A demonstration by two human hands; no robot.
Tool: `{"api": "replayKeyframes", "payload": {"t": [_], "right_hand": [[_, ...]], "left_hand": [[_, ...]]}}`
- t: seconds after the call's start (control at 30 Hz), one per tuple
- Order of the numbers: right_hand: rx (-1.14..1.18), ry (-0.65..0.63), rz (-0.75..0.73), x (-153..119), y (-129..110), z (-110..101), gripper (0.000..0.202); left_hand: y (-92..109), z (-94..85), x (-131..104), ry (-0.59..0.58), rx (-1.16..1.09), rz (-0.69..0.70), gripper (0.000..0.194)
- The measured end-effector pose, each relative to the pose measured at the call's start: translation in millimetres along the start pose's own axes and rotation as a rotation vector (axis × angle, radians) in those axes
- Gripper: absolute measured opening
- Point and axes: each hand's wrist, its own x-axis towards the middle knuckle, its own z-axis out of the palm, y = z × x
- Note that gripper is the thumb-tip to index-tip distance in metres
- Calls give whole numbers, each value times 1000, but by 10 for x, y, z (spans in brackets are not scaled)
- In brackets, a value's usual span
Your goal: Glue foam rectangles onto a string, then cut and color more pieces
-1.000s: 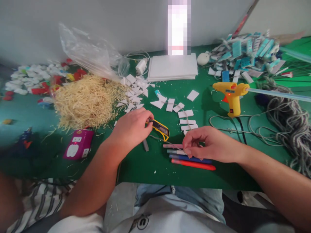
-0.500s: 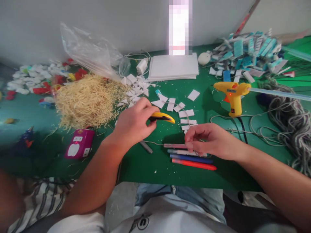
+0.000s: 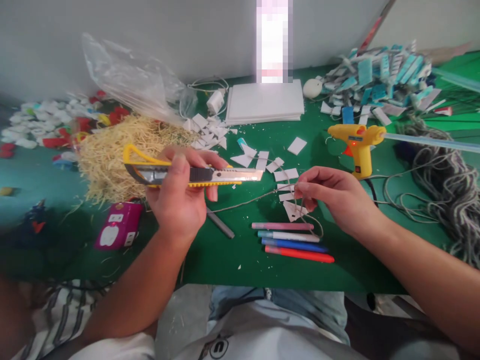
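Observation:
My left hand [image 3: 180, 195] is closed round a yellow and black utility knife [image 3: 200, 174], its blade out and pointing right. Between finger and thumb, my right hand [image 3: 330, 195] pinches a thin grey string [image 3: 251, 200]. The string runs left, passing behind or under my left hand, and a loop of it hangs beneath my right fingers. Under that hand lie several white foam-board pieces [image 3: 286, 174]. Just below, several felt-tip pens [image 3: 300, 255] lie side by side in pink, white, blue and red. A grey pen-like stick [image 3: 221, 223] rests below the knife.
A yellow hot glue gun [image 3: 358, 145] stands to the right, beside a heap of grey yarn [image 3: 438, 175]. White sheets [image 3: 266, 102] are stacked at the back. Straw [image 3: 112, 155], a clear plastic bag [image 3: 138, 85] and a magenta power socket box [image 3: 119, 227] occupy the left.
My left hand has turned palm up and moved left, showing the knife with its blade exposed. My right hand has risen from the pens, lifting the string.

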Motion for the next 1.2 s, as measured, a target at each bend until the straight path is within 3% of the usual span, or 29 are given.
{"api": "replayKeyframes", "payload": {"t": [0.13,0.3,0.43,0.67,0.87,1.2], "right_hand": [[-34,13,-10,-8,-11,-1,27],[-37,25,-69,-54,-11,-3,29],[-33,8,-140,-63,17,2,33],[-10,24,-192,-43,25,4,29],[25,-43,-232,-45,81,11,22],[140,-117,-64,-39,87,15,24]], "left_hand": [[2,-13,-178,-109,-24,107,32],[-118,-68,-338,-395,-15,285,13],[-171,-44,-334,-472,4,417,10],[-130,-30,-328,-510,22,467,15],[-158,-7,-338,-477,65,509,13],[-160,-6,-384,-444,75,577,12]]}}
